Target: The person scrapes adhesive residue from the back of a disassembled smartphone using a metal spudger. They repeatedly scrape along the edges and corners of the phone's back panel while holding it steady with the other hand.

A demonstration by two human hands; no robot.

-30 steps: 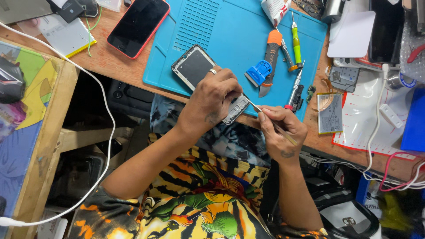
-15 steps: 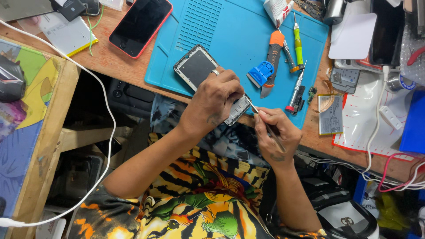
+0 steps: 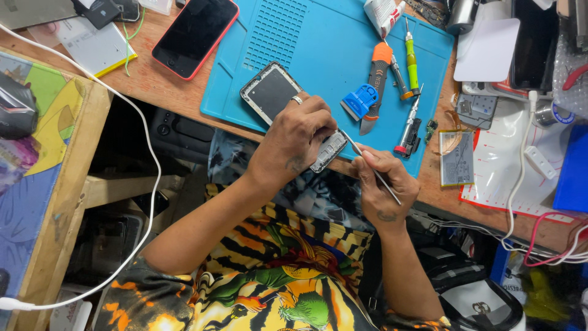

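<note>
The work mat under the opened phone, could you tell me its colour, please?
Bright blue work mat, clearest in the head view.

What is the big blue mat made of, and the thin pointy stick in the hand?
The big blue work mat looks like soft matte rubber or silicone: it lies flat without shine and has moulded ridges and little pockets. The thin silver pointed tool in the right hand looks like bare metal, grey and faintly glinting. The left hand steadies an opened phone, whose frame could be metal or plastic.
</note>
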